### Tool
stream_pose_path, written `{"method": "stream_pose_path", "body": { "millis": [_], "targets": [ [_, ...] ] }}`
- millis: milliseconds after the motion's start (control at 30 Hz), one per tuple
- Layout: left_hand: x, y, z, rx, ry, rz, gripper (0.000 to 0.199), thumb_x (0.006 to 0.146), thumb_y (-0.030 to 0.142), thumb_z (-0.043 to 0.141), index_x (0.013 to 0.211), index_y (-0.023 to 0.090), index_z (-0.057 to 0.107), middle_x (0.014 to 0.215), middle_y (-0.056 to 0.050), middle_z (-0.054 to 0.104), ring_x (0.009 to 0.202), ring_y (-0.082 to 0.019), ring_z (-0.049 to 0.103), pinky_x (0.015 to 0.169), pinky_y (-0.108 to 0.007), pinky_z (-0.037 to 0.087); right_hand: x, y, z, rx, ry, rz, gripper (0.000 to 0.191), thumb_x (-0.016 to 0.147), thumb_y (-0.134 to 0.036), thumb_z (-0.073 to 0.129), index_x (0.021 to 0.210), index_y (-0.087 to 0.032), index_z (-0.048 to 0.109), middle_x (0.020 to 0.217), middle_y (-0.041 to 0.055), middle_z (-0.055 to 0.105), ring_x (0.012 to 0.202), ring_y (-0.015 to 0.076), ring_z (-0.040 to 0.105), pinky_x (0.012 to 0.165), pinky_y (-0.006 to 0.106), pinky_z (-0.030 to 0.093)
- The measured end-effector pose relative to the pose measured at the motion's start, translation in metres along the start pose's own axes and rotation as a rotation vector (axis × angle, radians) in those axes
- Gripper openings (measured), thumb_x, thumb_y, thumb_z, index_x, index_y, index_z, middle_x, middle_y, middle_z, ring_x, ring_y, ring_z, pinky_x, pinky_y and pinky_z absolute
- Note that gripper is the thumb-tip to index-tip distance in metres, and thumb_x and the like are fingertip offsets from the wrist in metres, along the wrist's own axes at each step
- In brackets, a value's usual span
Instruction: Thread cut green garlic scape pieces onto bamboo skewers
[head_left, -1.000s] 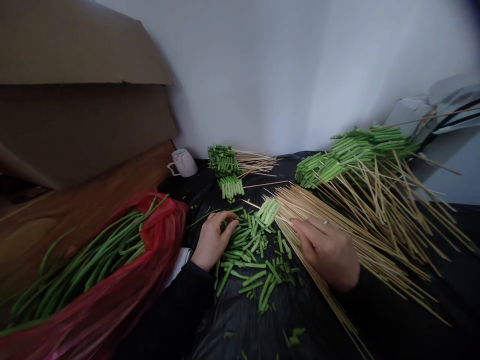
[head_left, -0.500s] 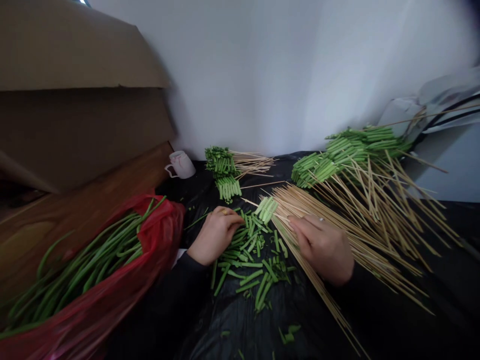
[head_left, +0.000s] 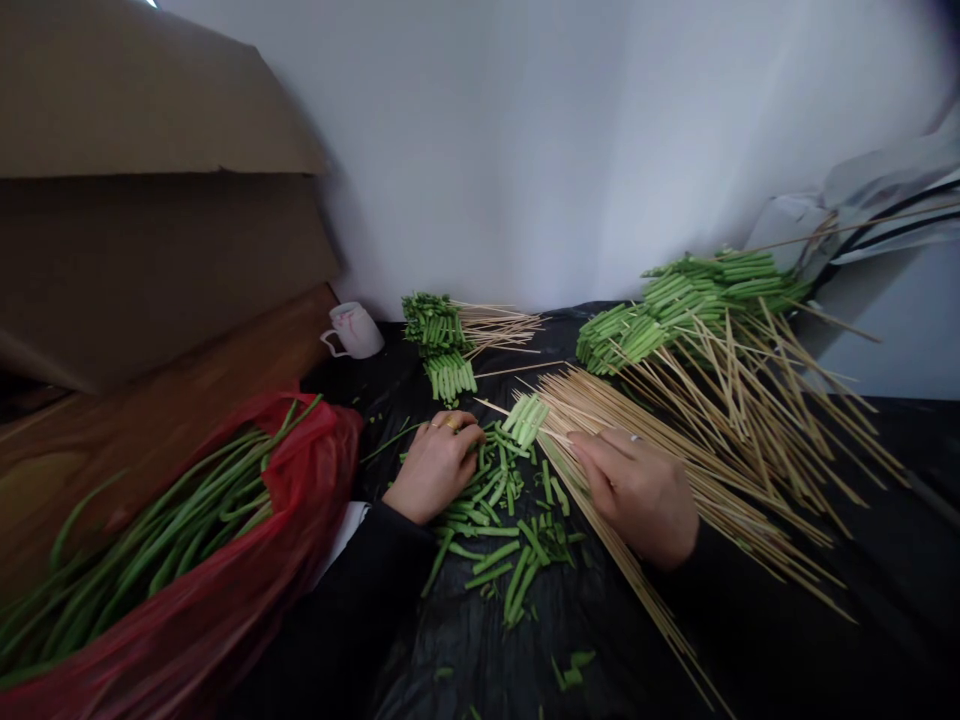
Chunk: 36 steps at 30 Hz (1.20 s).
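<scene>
The right hand [head_left: 637,490] pinches a thin, pale bamboo skewer [head_left: 491,406], threaded light-green bean pieces [head_left: 526,418] lying just beyond the grip. The left hand [head_left: 435,465] curls over loose cut green beans [head_left: 496,557], its hold unclear. Black plastic sheeting [head_left: 465,630] opens nearward.

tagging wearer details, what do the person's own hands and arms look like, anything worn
Both arms have long, near-black sleeves. The hands are ungloved: the left hand wears a gold-coloured ring, the right hand a pale, silvery ring.
</scene>
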<state>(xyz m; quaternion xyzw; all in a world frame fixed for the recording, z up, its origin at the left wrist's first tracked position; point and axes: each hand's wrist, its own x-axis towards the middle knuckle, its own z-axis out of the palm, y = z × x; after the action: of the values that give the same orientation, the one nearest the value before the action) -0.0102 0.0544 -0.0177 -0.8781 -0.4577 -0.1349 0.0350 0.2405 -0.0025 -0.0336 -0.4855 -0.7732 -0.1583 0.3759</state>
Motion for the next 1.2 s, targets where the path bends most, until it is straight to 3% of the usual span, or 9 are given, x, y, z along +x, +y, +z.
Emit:
{"method": "stream_pose_path", "body": {
  "millis": [100,233,400,567,667,767,1000,1200],
  "targets": [
    [-0.001,-0.003,0.003,-0.03,-0.008,0.046,0.032,0.083,0.01,0.052,0.106,0.026,0.068,0.119,-0.007,0.064,0.114,-0.025,0.051,0.091,-0.042,0.041,-0.001,0.001,0.001,0.005,-0.008,-0.002,0.023,0.093,-0.017,0.047,0.098,-0.018,0.069,0.073,0.0028,0.064,0.069,0.013,0.058,0.064,0.026,0.04],
    [-0.001,-0.005,0.008,-0.081,0.007,0.024,0.022,0.084,0.016,0.057,0.101,0.024,0.07,0.112,-0.007,0.069,0.11,-0.026,0.055,0.092,-0.043,0.041,-0.001,0.001,0.002,0.009,-0.025,-0.008,0.023,0.094,-0.018,0.046,0.097,-0.017,0.069,0.072,0.0027,0.063,0.069,0.0134,0.058,0.066,0.026,0.04],
    [-0.003,-0.009,0.003,-0.356,0.178,-0.103,0.017,0.087,0.027,0.058,0.096,0.023,0.071,0.105,-0.008,0.072,0.101,-0.024,0.061,0.091,-0.038,0.043,-0.001,0.001,0.002,0.02,-0.021,0.0,0.022,0.093,-0.018,0.047,0.099,-0.017,0.069,0.075,0.0032,0.065,0.072,0.0135,0.058,0.068,0.026,0.041],
    [-0.009,-0.013,-0.008,-0.978,0.358,-0.479,0.024,0.079,0.035,0.068,0.095,0.018,0.072,0.091,-0.006,0.073,0.087,-0.021,0.066,0.084,-0.033,0.049,-0.001,-0.001,0.001,0.041,-0.012,-0.001,0.021,0.093,-0.017,0.048,0.098,-0.018,0.069,0.074,0.0027,0.064,0.072,0.0133,0.058,0.068,0.026,0.04],
    [-0.015,-0.012,-0.013,-1.452,0.302,-0.668,0.033,0.075,0.034,0.074,0.102,0.016,0.07,0.085,-0.004,0.072,0.082,-0.016,0.067,0.078,-0.028,0.052,-0.003,-0.005,0.001,0.053,-0.02,-0.01,0.02,0.092,-0.017,0.049,0.096,-0.018,0.069,0.072,0.002,0.062,0.069,0.0132,0.057,0.066,0.026,0.04],
    [-0.018,-0.01,-0.014,-1.711,0.235,-0.756,0.033,0.073,0.026,0.076,0.104,0.016,0.07,0.087,-0.005,0.073,0.085,-0.014,0.068,0.078,-0.023,0.053,-0.005,-0.009,0.002,0.077,-0.04,-0.036,0.021,0.092,-0.015,0.049,0.1,-0.019,0.068,0.072,0.002,0.062,0.069,0.0132,0.057,0.066,0.026,0.04],
    [-0.019,-0.007,-0.014,-1.866,0.193,-0.75,0.028,0.078,0.011,0.071,0.105,0.013,0.071,0.092,-0.007,0.073,0.086,-0.011,0.068,0.082,-0.021,0.054,-0.009,-0.017,0.003,0.098,-0.086,-0.053,0.024,0.092,-0.013,0.046,0.104,-0.017,0.067,0.071,0.0022,0.06,0.068,0.0138,0.056,0.065,0.027,0.039],
    [-0.018,-0.006,-0.012,-1.906,0.22,-0.772,0.021,0.076,0.006,0.07,0.096,0.013,0.073,0.091,-0.006,0.074,0.083,-0.011,0.069,0.076,-0.018,0.055,-0.009,-0.017,0.002,0.093,-0.092,-0.048,0.025,0.092,-0.014,0.046,0.104,-0.017,0.068,0.071,0.002,0.06,0.067,0.0137,0.055,0.064,0.027,0.039]
  ]
}}
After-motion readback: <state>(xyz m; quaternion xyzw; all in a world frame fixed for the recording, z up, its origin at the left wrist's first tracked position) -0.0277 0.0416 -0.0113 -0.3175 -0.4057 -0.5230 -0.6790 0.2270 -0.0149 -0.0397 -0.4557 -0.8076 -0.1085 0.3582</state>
